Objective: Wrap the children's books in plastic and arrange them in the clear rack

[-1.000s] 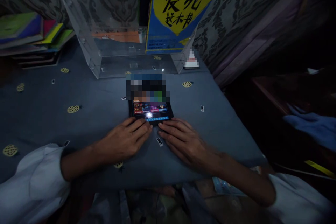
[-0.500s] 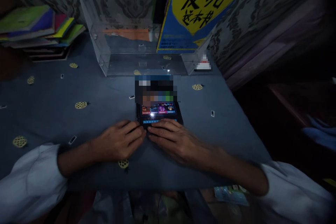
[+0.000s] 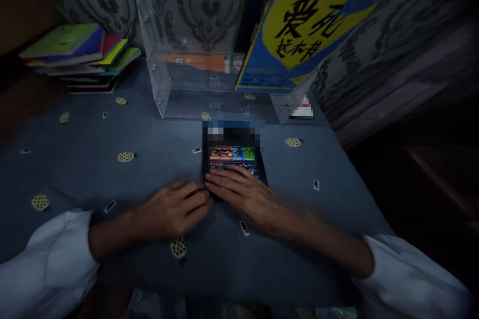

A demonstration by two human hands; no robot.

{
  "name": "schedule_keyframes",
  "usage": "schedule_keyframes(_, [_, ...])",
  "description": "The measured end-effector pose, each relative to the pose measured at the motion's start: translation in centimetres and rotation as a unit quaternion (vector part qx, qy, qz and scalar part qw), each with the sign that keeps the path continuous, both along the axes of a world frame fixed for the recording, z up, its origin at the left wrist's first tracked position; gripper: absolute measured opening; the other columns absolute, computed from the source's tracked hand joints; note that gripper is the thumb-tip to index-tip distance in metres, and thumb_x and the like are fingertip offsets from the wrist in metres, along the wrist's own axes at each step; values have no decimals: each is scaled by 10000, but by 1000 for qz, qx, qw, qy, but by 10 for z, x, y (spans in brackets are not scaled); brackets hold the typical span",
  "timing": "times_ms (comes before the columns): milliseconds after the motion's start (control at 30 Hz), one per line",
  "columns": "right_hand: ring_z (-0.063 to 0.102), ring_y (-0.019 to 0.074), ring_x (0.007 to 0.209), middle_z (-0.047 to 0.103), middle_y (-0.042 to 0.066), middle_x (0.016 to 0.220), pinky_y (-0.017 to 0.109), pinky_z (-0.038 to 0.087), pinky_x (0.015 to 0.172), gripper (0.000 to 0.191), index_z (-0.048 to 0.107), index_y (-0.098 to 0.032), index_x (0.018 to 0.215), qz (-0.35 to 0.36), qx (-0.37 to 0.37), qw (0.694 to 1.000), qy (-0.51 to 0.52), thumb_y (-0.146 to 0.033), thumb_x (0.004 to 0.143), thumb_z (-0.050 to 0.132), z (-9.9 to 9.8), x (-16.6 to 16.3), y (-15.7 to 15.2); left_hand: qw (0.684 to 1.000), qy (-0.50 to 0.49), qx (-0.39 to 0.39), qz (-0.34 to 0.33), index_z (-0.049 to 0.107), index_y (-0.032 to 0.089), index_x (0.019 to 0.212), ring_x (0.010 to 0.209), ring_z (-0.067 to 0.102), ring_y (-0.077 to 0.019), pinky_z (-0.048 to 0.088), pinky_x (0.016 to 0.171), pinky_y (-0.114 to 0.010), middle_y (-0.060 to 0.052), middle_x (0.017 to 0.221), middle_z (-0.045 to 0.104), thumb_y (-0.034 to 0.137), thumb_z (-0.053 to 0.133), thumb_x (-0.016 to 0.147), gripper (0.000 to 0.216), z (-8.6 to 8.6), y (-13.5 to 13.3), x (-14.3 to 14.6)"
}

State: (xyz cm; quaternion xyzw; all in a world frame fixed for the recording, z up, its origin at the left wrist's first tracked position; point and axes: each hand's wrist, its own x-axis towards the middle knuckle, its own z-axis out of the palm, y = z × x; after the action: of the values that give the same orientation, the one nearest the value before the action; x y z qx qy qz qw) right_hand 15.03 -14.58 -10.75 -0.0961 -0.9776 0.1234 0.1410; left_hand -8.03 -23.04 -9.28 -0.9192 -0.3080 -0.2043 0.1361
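A flat black box [image 3: 205, 164] with rows of small coloured pictures lies on the blue-grey tablecloth. Its upper part is blurred by pixels. My left hand [image 3: 177, 212] is closed at the lower left corner, fingers bent and pressed together; the tips are partly hidden. Across the lower part of the box my right hand [image 3: 245, 194] lies flat, fingers stretched out side by side, covering the bottom pictures.
Behind the box stands a clear plastic rack [image 3: 160, 94] holding a blue and yellow book [image 3: 299, 35] and an orange item [image 3: 198, 62]. A pile of books [image 3: 80, 55] sits at the back left. A pixelated white object [image 3: 302, 109] is by the rack's right foot. The table edge [image 3: 359, 174] slopes down on the right.
My right hand has slid up and left over the box, now covering the lower pictures. My left hand stays by the lower left corner. The whole view has shifted slightly.
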Motion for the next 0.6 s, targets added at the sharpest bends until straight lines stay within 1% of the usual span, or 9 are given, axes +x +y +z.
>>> schedule_keyframes(167, [519, 213, 1395, 618, 106, 1440, 490, 386, 1192, 381, 580, -168, 1389, 2, 0, 1000, 10, -162, 1034, 440, -1, -10, 20, 999, 0, -26, 25, 675, 115, 1100, 989, 657, -203, 573, 827, -317, -98, 1006, 735, 100, 408, 1010, 282, -6, 4, -2])
schedule_keyframes(367, [498, 213, 1412, 611, 122, 1446, 479, 382, 1189, 370, 592, -141, 1371, -4, -23, 999, 24, -232, 1058, 418, -2, -22, 52, 995, -5, -78, 59, 634, 120, 1161, 1057, 636, -213, 571, 875, -333, -112, 1104, 708, 110, 438, 1002, 252, -6, 14, -3])
schedule_keyframes(500, [480, 220, 1426, 581, 122, 1478, 495, 372, 1189, 385, 575, -152, 1396, -24, -29, 999, 4, -226, 1050, 423, 0, -35, 78, 992, 0, -99, 75, 614, 130, 1190, 1087, 621, -239, 583, 850, -354, -113, 1153, 683, 141, 449, 1003, 250, -5, 24, -3])
schedule_keyframes(600, [476, 243, 1428, 572, 133, 1485, 519, 371, 1181, 387, 583, -154, 1391, -52, -17, 998, -12, -225, 1036, 445, -1, -44, 97, 989, -1, -125, 84, 600, 146, 1222, 1127, 604, -255, 576, 902, -396, -111, 1190, 659, 204, 473, 1019, 247, -4, 37, -4])
